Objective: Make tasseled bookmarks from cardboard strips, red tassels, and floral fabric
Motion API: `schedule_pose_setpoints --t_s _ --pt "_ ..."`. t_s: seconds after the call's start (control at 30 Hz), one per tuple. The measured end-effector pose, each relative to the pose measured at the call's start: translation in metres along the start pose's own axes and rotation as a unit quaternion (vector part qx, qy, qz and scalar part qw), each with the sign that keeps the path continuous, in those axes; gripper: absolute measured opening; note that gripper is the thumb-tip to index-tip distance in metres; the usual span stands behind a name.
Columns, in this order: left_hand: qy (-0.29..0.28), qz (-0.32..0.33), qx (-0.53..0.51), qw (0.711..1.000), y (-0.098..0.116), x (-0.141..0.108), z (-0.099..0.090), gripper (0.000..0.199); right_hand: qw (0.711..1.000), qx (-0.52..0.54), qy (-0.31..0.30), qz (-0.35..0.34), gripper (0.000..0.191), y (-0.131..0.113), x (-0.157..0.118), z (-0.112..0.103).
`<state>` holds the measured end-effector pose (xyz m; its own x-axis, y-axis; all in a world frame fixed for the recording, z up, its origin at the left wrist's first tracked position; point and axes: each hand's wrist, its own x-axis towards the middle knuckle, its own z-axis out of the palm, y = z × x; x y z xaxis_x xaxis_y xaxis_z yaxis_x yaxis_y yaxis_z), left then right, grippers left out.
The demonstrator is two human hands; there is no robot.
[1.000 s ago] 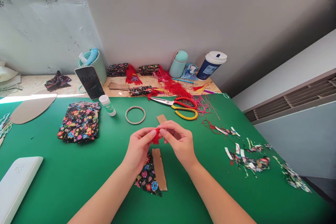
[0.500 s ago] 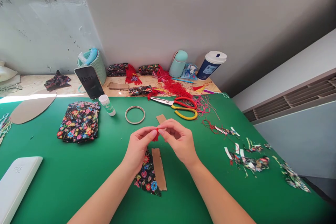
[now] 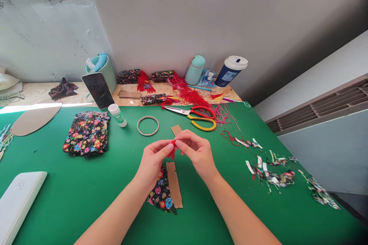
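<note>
A small red tassel (image 3: 171,154) hangs pinched between both my hands, its threads pointing down. My left hand (image 3: 152,162) grips its top from the left with thumb and fingertips. From the other side, my right hand (image 3: 199,155) closes thumb and fingers on the same spot. Below them lie a black floral fabric piece (image 3: 161,195), partly hidden by my left hand, and a brown cardboard strip (image 3: 174,187) along its right edge. Another cardboard piece (image 3: 176,130) shows just beyond my fingers.
Scissors (image 3: 204,112) with red and yellow handles lie beyond my right hand. A ring (image 3: 137,125), a glue stick (image 3: 117,115), a leaning phone (image 3: 97,90) and stacked floral fabric (image 3: 86,134) are left. Fabric scraps (image 3: 276,178) lie right; a white power bank (image 3: 23,203) sits front left.
The tassel's threads hang slightly lower and more spread than before. My fingertips have shifted a little around its top; everything else has stayed put.
</note>
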<state>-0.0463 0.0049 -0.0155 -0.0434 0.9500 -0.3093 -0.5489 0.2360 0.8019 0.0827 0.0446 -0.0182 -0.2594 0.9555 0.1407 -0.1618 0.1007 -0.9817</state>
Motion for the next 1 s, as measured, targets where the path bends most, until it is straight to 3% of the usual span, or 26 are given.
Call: schedule_pose_setpoints --t_s 0.6,1.0 --pt "0.045 0.098 0.115 0.988 0.0017 -0.0038 0.0012 0.013 0.997 -0.068 0.004 -0.033 0.012 0.0044 -0.0017 -0.0008" --pt "0.007 0.067 0.105 0.992 0.0002 -0.0034 0.0020 0.021 0.997 0.039 0.065 0.034 0.014 0.0004 0.0030 -0.0013"
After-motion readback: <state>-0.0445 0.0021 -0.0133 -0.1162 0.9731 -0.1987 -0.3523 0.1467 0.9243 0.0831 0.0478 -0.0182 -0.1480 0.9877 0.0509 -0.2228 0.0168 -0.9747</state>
